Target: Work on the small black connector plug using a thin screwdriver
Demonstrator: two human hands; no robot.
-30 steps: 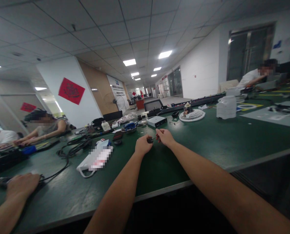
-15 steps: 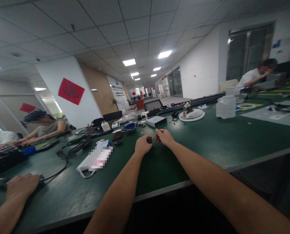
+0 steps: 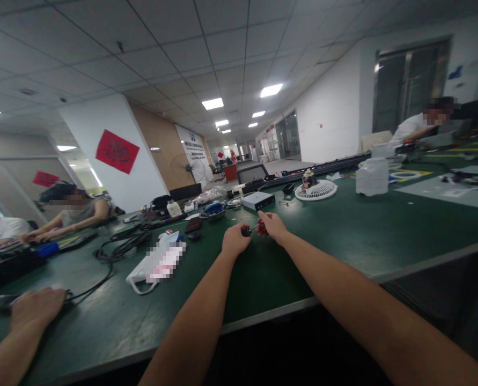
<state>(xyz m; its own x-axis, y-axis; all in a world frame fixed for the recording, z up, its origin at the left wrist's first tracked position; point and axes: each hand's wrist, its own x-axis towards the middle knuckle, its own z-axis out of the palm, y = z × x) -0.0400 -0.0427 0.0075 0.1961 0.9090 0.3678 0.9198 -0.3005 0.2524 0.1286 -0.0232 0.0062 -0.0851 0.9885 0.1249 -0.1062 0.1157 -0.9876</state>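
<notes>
Over the green table, my left hand is closed around a small black part. Its exact kind is too small to make out, and the fingers cover much of it. Just to the right, my right hand is closed on a screwdriver; only its thin metal shaft shows, pointing left at the black part. Whether the tip touches the part I cannot tell. Beyond my hands lies a white-and-grey box. A white fan grille with a small motor rests behind my right hand.
Another person's hand lies on a dark object at the lower left. A white bag, black cables and a blue item in a bowl are on the left. A white jug stands right. Co-workers sit on both sides.
My right hand has shifted very slightly to the right, and a little more of the bright shaft shows. My left hand stays in place around the black part.
</notes>
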